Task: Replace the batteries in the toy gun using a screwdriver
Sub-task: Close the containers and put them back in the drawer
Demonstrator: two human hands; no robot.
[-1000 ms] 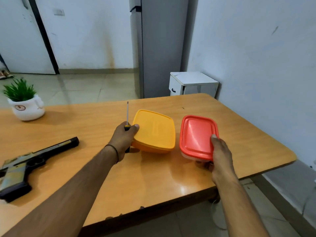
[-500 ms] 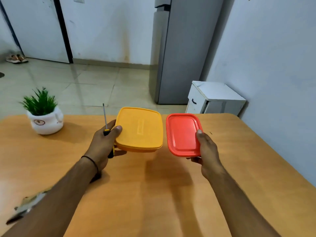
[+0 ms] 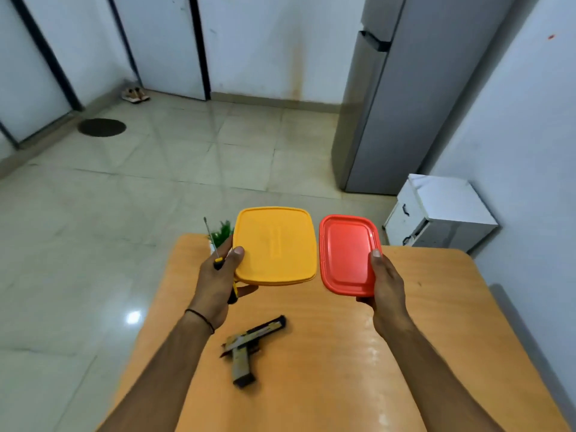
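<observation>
Left fingers [image 3: 238, 254]: wrapped around the near-left edge of the yellow container [image 3: 274, 246], thumb on its lid, with the screwdriver [image 3: 215, 249] pinched in the same left hand [image 3: 218, 282], shaft pointing up.
Right fingers [image 3: 375, 254]: closed on the right edge of the red container [image 3: 346, 254], thumb on the lid, the right hand [image 3: 386, 288] underneath.
Containers: both lidded and held side by side in the air, near each other but apart; contents cannot be seen.
Toy gun [image 3: 249, 347]: lying flat on the tabletop [image 3: 405, 353] below and between the wrists, muzzle toward the far right, untouched.
Plant [image 3: 222, 233]: green leaves peeking out behind the yellow container.
Beyond: tiled floor [image 3: 156, 182], grey fridge [image 3: 405, 104], small white cabinet [image 3: 442, 213].
</observation>
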